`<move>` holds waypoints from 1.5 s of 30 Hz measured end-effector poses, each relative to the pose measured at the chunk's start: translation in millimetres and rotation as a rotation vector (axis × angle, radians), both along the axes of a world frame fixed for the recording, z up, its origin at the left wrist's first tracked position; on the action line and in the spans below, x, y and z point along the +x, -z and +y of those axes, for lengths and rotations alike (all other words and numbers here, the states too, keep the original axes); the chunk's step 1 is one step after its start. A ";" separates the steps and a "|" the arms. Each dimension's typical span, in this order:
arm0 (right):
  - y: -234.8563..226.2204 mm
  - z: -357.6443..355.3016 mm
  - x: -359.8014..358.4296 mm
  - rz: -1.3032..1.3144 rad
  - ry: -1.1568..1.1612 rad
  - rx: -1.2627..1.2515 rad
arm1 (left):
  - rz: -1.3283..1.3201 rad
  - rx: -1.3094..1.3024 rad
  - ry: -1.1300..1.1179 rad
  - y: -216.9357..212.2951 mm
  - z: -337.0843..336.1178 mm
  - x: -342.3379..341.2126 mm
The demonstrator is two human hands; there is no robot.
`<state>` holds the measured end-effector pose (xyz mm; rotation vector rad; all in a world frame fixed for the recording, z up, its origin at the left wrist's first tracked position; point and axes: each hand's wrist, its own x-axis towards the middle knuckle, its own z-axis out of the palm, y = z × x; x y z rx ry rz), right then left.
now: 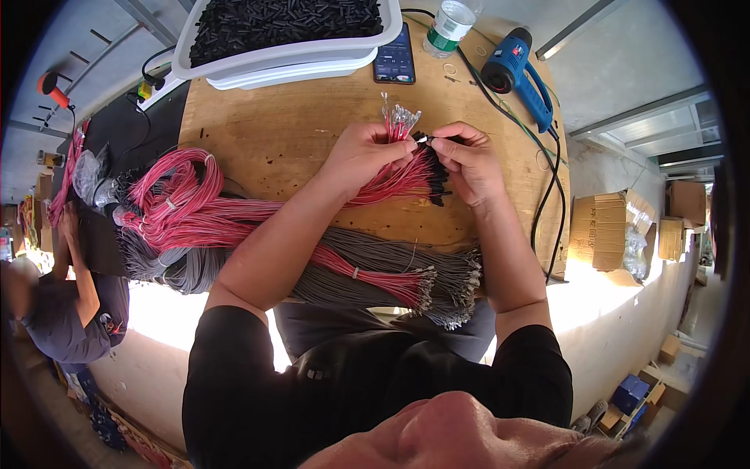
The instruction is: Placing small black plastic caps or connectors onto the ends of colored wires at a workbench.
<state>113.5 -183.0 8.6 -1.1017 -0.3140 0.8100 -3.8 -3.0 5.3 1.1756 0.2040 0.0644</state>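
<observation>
My left hand point(366, 159) is closed around a bundle of red wires, whose bare silvery terminals point(401, 119) stick up above the fingers. Its thumb and fingertip point toward my right hand point(471, 162), which is closed in a pinch. Between the fingertips of both hands is a wire end with a small black sleeve point(428, 139), partly hidden by the fingers. Below the hands, red wires point(391, 184) fan across the wooden table, with black-sleeved ends point(439, 186) near my right palm. Nearer me lie bundles of grey wires point(375, 258) and a tied red wire bundle point(367, 275).
A white tray point(184, 56) full of short black tubes stands at the back, beside a phone point(394, 61), a plastic bottle point(451, 30) and a blue heat gun point(516, 74) with its cable. Coiled red wires point(178, 184) lie left. Another person point(70, 305) works farther left.
</observation>
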 end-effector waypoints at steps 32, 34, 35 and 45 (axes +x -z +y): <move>-1.5 -1.4 -3.1 -0.265 -0.010 -0.050 | 0.092 0.031 0.033 6.3 4.0 1.3; -1.3 -0.9 -3.5 -0.268 -0.012 -0.049 | 0.091 0.039 0.041 5.1 4.4 1.2; -0.4 -0.8 -3.5 -0.268 -0.015 -0.050 | 0.088 0.049 0.050 4.3 4.4 1.0; -3.9 -2.2 -2.7 -0.148 -0.003 0.030 | 0.039 0.095 0.019 8.7 3.6 1.5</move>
